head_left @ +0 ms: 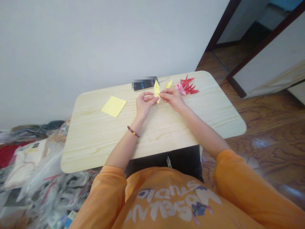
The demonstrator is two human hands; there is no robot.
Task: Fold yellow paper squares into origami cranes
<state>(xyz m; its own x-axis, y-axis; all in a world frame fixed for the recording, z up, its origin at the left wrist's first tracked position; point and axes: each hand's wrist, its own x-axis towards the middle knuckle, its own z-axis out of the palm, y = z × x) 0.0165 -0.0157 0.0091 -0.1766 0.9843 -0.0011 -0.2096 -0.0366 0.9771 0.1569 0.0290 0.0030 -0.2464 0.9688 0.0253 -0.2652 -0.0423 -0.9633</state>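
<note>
Between my two hands, above the far half of the table, is a narrow piece of folded yellow origami paper (156, 87), held upright with a pointed top. My left hand (145, 102) pinches its lower left side between thumb and fingers. From the other side, the fingertips of my right hand (173, 98) grip its right edge near the middle. Just beyond my right hand lie a small yellow folded paper piece (169, 84), a pink paper crane (181, 88) and several red paper cranes (189, 86). A flat yellow square of paper (114, 106) rests to the left.
A phone (144, 84) lies at the back of the light wooden table (95, 136), near the wall. Bagged clothes and plastic (43, 171) are piled left of the table. On the right are a wooden floor (262, 133) and a doorway.
</note>
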